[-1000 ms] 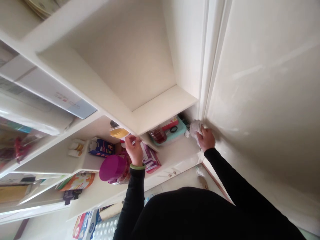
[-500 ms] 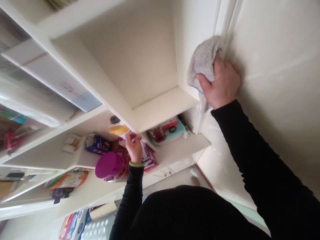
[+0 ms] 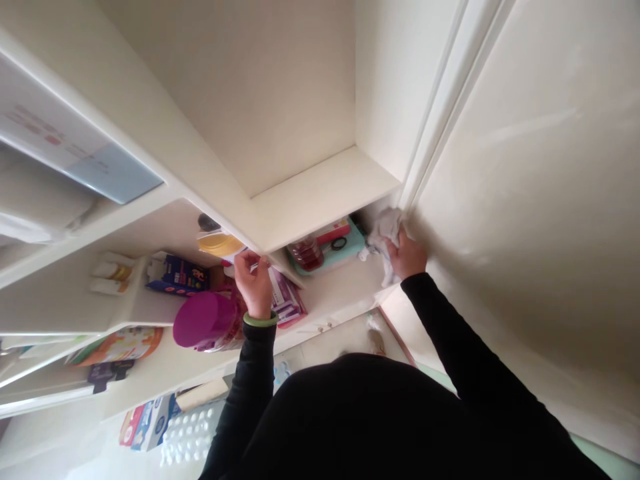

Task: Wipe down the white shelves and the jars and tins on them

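My right hand (image 3: 411, 256) is closed on a greyish cloth (image 3: 387, 230), pressed against the right side panel of the lower compartment, just above the counter surface. The cloth is bunched and slightly blurred. My left hand (image 3: 254, 285), with a green bangle (image 3: 261, 321) at the wrist, is held at the front edge of the shelf divider. Its fingers are curled together, and I cannot see whether anything is between them. Close by are a jar with a purple lid (image 3: 204, 321) and purple-and-white boxes (image 3: 287, 297).
A light-blue tray (image 3: 350, 245) holds a dark red jar (image 3: 307, 253) in the lower compartment. Left of it stand a yellow-lidded container (image 3: 220, 244), a dark blue box (image 3: 177, 273) and white bottles (image 3: 113, 272). The shelf board (image 3: 325, 193) overhangs the tray. A wall (image 3: 540, 167) bounds the right.
My right hand has moved down with the cloth, from the cabinet's upright edge to the lower compartment. The view has shifted a little; my left hand stays by the divider.
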The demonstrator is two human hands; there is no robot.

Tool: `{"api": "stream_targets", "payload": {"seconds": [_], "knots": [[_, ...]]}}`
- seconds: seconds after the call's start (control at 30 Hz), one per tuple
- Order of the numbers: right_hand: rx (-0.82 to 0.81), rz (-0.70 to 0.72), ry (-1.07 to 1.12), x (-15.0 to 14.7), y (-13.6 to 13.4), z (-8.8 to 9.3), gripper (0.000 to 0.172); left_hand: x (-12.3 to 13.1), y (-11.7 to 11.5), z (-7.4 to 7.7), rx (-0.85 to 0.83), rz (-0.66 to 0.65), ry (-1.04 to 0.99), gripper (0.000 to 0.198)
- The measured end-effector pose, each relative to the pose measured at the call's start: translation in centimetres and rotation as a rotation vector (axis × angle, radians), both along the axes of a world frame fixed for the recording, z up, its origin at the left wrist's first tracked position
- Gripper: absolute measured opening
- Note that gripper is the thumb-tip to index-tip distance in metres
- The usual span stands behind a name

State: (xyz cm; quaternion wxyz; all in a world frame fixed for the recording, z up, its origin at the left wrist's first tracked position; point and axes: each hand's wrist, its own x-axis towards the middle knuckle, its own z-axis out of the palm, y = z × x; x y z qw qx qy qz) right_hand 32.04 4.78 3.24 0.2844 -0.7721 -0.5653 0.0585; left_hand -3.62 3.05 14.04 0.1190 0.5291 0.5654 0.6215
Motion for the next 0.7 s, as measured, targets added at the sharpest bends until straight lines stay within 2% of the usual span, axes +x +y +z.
{"api": "stream_targets", "payload": {"seconds": [0.1,0.17,0.3,0.43,0.5,0.57,0.7], "knots": [[-0.141,0.009,0.062,-0.7,-1.3,-2.8,0.074,-0.2,0.0,0.1,-0.018,-0.002,0.014,0.016],[-0.211,0.001,0.106,-1.0,-1.9,-4.0,0.075,-0.3,0.0,0.1,-0.020,-0.006,0.030,0.016],[-0.259,0.013,0.211,-0.7,-2.0,-5.2,0.074,-0.3,0.0,0.0,-0.007,0.004,0.058,0.016],[-0.212,0.062,0.392,0.4,-2.7,-6.0,0.063,-0.2,-0.1,0.0,0.006,0.002,0.067,0.015],[-0.163,0.090,0.452,0.8,-3.7,-5.8,0.061,-0.1,-0.1,0.1,0.006,0.001,0.066,0.015],[-0.073,0.063,0.494,1.1,-4.7,-4.9,0.064,0.1,-0.2,0.1,0.007,0.001,0.058,0.016],[0.260,0.013,0.500,0.8,-4.8,-0.5,0.065,0.4,-0.2,0.1,0.002,0.003,0.025,0.018]]}}
